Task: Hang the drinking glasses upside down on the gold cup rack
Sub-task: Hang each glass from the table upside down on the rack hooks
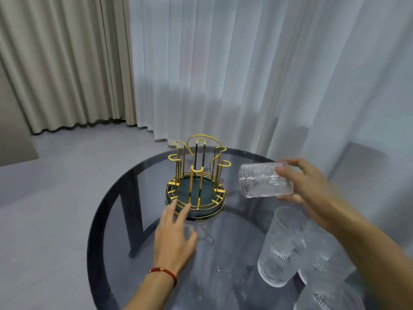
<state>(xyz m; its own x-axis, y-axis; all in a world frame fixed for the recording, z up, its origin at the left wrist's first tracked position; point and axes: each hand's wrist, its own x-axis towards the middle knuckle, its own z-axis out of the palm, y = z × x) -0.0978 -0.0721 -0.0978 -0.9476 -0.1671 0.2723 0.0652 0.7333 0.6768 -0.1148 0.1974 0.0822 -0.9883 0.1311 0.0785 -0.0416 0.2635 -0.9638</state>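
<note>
Centrally, the gold wire cup rack on its dark green round tray (196, 175) stands on the round smoked-glass surface (116, 220), every prong bare. Left hand (173, 238), red cord bracelet (164, 272) at the wrist, lies open with fingertips (172, 203) touching the tray's near rim. Right hand (312, 184) has its grip closed on a clear ribbed drinking glass (264, 181), held sideways just beside the rack, mouth toward it. More ribbed glasses (282, 249) stand near the right forearm
</note>
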